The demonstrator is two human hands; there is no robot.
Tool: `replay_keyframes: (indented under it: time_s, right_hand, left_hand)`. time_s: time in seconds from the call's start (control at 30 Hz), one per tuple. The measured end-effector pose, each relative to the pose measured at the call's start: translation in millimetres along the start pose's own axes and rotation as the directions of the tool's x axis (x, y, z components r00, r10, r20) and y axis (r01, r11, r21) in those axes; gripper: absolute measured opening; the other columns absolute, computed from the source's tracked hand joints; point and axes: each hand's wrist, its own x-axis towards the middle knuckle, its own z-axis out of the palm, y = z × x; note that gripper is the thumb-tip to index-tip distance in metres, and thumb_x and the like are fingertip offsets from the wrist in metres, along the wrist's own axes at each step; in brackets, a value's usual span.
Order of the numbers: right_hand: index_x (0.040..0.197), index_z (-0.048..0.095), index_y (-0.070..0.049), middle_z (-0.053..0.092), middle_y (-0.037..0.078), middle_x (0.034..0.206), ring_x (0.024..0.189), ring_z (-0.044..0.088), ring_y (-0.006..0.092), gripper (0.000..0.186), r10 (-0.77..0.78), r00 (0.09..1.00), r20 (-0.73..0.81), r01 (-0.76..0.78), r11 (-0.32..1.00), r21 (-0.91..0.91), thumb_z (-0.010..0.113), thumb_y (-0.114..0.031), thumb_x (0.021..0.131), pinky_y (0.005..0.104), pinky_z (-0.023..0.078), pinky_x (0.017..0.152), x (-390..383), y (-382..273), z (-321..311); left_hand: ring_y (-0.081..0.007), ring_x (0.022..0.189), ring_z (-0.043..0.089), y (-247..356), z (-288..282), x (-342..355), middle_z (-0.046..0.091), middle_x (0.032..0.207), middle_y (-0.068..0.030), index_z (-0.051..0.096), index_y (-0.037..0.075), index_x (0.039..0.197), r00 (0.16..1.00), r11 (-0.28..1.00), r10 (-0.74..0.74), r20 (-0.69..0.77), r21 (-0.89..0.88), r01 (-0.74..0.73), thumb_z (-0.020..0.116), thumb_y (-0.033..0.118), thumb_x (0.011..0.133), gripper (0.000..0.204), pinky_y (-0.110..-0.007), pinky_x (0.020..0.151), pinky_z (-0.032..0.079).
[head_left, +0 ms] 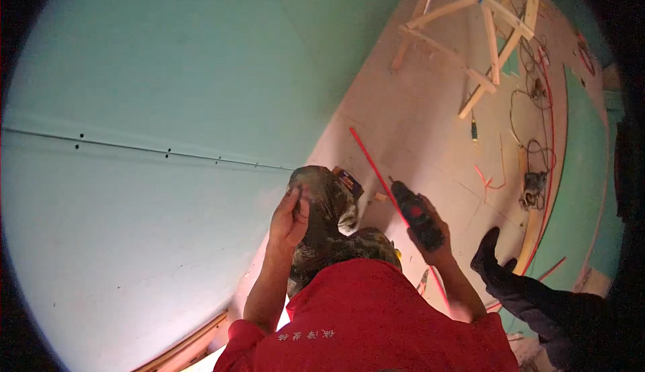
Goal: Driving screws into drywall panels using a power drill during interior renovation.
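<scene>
My right hand (438, 232) is wrapped round a dark cordless drill (418, 216), its bit pointing up and to the left over the floor. My left hand (293, 219) is raised beside my camouflage-trousered knee (313, 187), close to the wall board. Its fingers are drawn together with the thumb; whatever they pinch, if anything, is too small to make out. A small dark printed box (348, 182) is just right of that knee. Green plasterboard (175, 70) covers the wall on my left, with a seam (127, 145) flanked by several dark screw heads.
A red strip (366, 150) runs across the floor behind the drill. A wooden trestle (494, 43) stands at the far right. Cables (534, 184) and a screwdriver (474, 130) lie beyond. Another person's dark-clad leg (521, 291) reaches in at lower right, near green board (588, 170).
</scene>
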Motion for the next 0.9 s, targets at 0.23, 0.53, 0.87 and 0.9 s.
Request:
replay_keyframes:
  time_s: [0.23, 0.53, 0.87, 0.9]
  right_hand:
    - [0.14, 0.036, -0.001, 0.053, 0.012, 0.132, 0.118, 0.051, 0.0182, 0.07, 0.191, 0.966, -0.173, -0.147, 0.96, 0.238, 0.066, 0.001, 0.077, 0.0326, 0.039, 0.101, 15, 37, -23]
    - [0.136, 0.043, -0.006, 0.063, 0.008, 0.109, 0.076, 0.058, 0.0107, 0.064, 0.433, 0.881, -0.19, -0.332, 0.853, 0.404, 0.068, 0.0, 0.077, 0.0273, 0.051, 0.07, 109, 55, -33]
    - [0.131, 0.045, -0.006, 0.061, 0.007, 0.107, 0.073, 0.057, 0.0119, 0.063, 0.542, 0.797, -0.266, -0.426, 0.817, 0.389, 0.069, -0.006, 0.072, 0.0245, 0.049, 0.064, 255, 19, -78]
    - [0.13, 0.046, -0.005, 0.061, 0.007, 0.105, 0.073, 0.057, 0.0125, 0.064, 0.595, 0.757, -0.271, -0.48, 0.787, 0.389, 0.07, -0.006, 0.071, 0.0249, 0.049, 0.063, 266, 20, -78]
  left_hand:
    - [-0.0081, 0.074, 0.055, -21, 15, 24, 0.058, 0.096, -0.0018, 0.056, 0.007, 0.115, 0.968, 0.976, -0.186, 0.17, 0.146, 0.162, 0.053, 0.018, 0.096, 0.022, -0.019, 0.057, 0.048]
    - [-0.011, 0.076, 0.054, -133, 111, 167, 0.057, 0.086, -0.0025, 0.059, 0.0, 0.107, 0.945, 0.455, -0.042, 0.324, 0.848, -0.271, 0.05, 0.01, 0.091, 0.021, -0.024, 0.067, 0.047]
    - [-0.0084, 0.053, 0.047, -241, 168, 313, 0.053, 0.068, -0.0013, 0.06, 0.001, 0.093, 0.915, 0.84, -0.394, 0.088, 0.439, 0.319, 0.06, 0.029, 0.092, 0.027, -0.025, 0.05, 0.038]
    - [-0.0083, 0.051, 0.046, -236, 160, 320, 0.052, 0.066, -0.0005, 0.059, 0.002, 0.089, 0.91, 0.824, -0.412, 0.048, 0.445, 0.35, 0.06, 0.029, 0.093, 0.027, -0.024, 0.049, 0.037]
